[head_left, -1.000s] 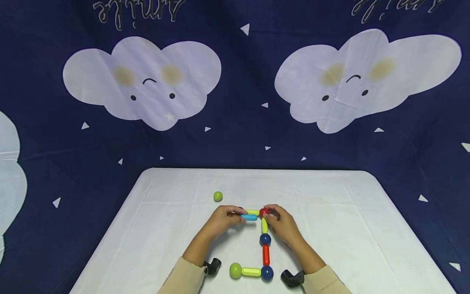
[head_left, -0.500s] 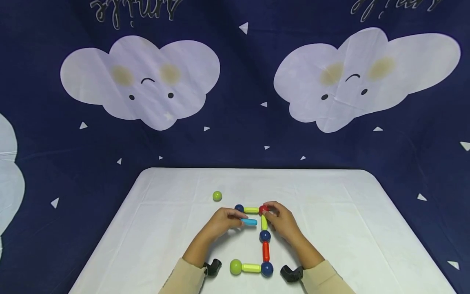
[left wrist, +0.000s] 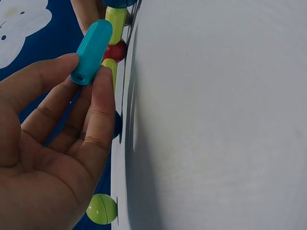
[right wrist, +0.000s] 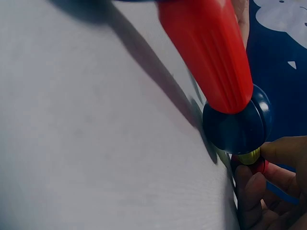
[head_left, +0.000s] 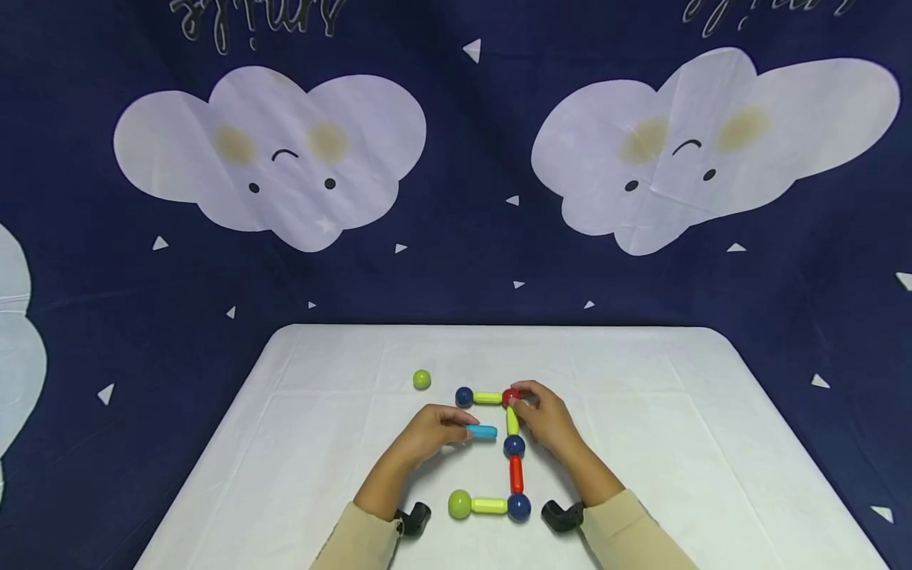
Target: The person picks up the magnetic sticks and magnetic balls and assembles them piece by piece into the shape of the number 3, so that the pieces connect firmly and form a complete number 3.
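Observation:
My left hand [head_left: 431, 431] pinches a blue magnetic rod [left wrist: 91, 52] between thumb and fingertips, held above the table inside a bent chain of rods and balls. My right hand [head_left: 545, 416] grips the red ball [head_left: 510, 397] at the chain's far right corner. From that ball a yellow-green rod [head_left: 488, 398] runs left to a dark blue ball [head_left: 464, 397]. Another yellow-green rod [head_left: 512, 421] comes toward me to a blue ball [head_left: 514, 446]. A red rod [head_left: 516, 474] links it to the near blue ball [head_left: 518, 507], then a yellow-green rod [head_left: 489, 505] and a green ball [head_left: 460, 503].
A loose green ball [head_left: 422, 379] lies on the white table [head_left: 342, 364], beyond the left hand. A dark blue cloth [head_left: 470, 158] with cloud faces hangs behind the table's far edge. Black wrist cameras [head_left: 563, 516] sit at both sleeves.
The chain has shifted away from me with the right hand on its red ball. The far dark blue ball, hidden before, now shows clear of my left hand, which still holds the blue rod.

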### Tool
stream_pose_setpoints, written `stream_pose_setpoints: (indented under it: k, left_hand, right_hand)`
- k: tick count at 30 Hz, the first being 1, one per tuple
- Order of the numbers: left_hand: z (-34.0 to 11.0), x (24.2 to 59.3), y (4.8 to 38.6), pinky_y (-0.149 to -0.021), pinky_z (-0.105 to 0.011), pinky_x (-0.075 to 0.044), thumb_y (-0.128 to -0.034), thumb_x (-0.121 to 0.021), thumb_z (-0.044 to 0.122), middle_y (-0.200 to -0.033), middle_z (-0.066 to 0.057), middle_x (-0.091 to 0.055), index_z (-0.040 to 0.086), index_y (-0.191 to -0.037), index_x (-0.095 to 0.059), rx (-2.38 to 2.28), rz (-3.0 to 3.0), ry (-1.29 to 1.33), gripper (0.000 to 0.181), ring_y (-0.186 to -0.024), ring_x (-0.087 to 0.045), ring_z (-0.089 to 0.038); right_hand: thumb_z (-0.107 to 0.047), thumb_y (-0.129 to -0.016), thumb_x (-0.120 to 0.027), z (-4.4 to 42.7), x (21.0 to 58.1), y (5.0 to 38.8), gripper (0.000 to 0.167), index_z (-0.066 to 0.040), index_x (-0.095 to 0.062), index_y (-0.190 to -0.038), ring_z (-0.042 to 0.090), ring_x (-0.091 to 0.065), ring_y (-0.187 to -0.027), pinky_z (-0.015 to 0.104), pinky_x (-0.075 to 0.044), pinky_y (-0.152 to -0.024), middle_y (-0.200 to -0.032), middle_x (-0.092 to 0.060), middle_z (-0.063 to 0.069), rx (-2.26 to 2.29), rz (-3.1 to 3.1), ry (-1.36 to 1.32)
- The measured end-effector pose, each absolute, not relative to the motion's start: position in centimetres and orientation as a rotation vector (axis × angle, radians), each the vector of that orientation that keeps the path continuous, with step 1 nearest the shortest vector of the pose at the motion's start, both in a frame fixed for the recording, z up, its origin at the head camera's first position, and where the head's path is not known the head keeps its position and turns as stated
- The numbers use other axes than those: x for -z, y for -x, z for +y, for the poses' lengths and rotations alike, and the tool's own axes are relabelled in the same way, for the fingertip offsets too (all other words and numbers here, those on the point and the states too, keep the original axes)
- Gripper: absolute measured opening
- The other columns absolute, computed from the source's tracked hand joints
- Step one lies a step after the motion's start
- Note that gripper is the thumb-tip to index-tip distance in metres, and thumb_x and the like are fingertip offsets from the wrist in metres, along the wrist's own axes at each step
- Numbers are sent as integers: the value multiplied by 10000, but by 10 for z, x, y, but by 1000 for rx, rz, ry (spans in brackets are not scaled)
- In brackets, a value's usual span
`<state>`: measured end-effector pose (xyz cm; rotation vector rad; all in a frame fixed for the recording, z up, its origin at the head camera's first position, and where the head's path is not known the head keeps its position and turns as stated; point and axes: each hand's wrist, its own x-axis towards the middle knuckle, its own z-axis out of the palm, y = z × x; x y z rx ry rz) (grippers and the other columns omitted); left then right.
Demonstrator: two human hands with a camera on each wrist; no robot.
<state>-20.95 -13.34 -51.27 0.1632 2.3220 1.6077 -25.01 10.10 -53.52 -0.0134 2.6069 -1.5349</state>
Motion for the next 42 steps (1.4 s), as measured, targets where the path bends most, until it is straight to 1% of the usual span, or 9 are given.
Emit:
stream_pose_setpoints:
  k: [6, 13, 21, 27, 42]
  left_hand:
    - [-132, 512, 210, -793, -291, -535, -863, -753, 112, -1028, -72, -768, 88, -1071, -781, -1581, 2323, -168, 211, -854, -655, -96]
    - [-130, 514, 209, -774, -266, -531, -862, -754, 93, -1041, -99, -770, 61, -1077, -776, -1567, 2316, -196, 219, -845, -659, -90]
    - [-126, 515, 208, -801, -273, -513, -863, -760, 109, -1024, -62, -770, 90, -1056, -786, -1544, 2319, -200, 196, -878, -639, -104]
    - [-126, 516, 208, -794, -276, -510, -851, -768, 102, -980, -43, -761, 86, -1044, -783, -1534, 2332, -200, 194, -857, -633, -110]
    - [-122, 518, 206, -812, -291, -511, -846, -775, 110, -974, -36, -759, 105, -1032, -787, -1530, 2317, -185, 186, -873, -632, -126]
  right_hand:
    - [-231, -962, -661, 102, 534, 254, 325, -169, -650, -1281, 151, -516, -493, 269, -463, -451, -1160, -678, 96, 1525, 2610, 13]
    - [-235, -964, -656, 102, 535, 260, 328, -166, -646, -1285, 152, -522, -494, 268, -473, -452, -1210, -666, 104, 1512, 2609, 17]
    - [-234, -965, -653, 102, 537, 262, 333, -171, -641, -1292, 157, -540, -511, 276, -493, -471, -1227, -664, 107, 1517, 2597, 8]
    - [-227, -965, -650, 102, 537, 261, 333, -173, -640, -1293, 164, -552, -519, 283, -504, -477, -1224, -668, 110, 1539, 2582, 2]
    - [-205, -966, -649, 104, 539, 259, 347, -175, -639, -1312, 144, -567, -540, 276, -511, -490, -1250, -667, 111, 1588, 2568, 36]
